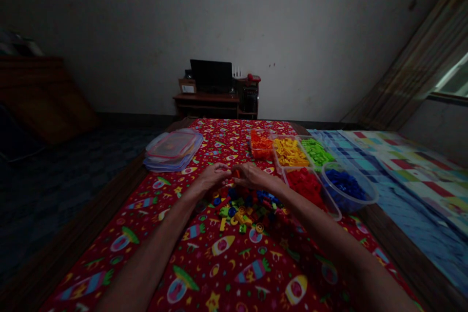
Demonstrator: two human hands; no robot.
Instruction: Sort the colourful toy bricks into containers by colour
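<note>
My right hand [250, 175] is closed on a small red-orange toy brick [237, 174], partly hidden by the fingers. Just beside it, my left hand [213, 177] has its fingers curved and parted, tips close to the brick; whether they touch it is hard to tell. Both hands are over a mixed pile of toy bricks [241, 212] in yellow, green, blue and red, lying on the red patterned tablecloth [215, 273]. The far part of the pile is hidden behind my hands and right forearm.
Right of the pile stand tubs of sorted bricks: orange [261, 144], yellow [290, 152], green [316, 154], red [305, 186] and blue [345, 184]. Stacked clear lids [173, 150] lie at the left. Beyond are a desk with a monitor [211, 75] and, rightward, a bed [413, 180].
</note>
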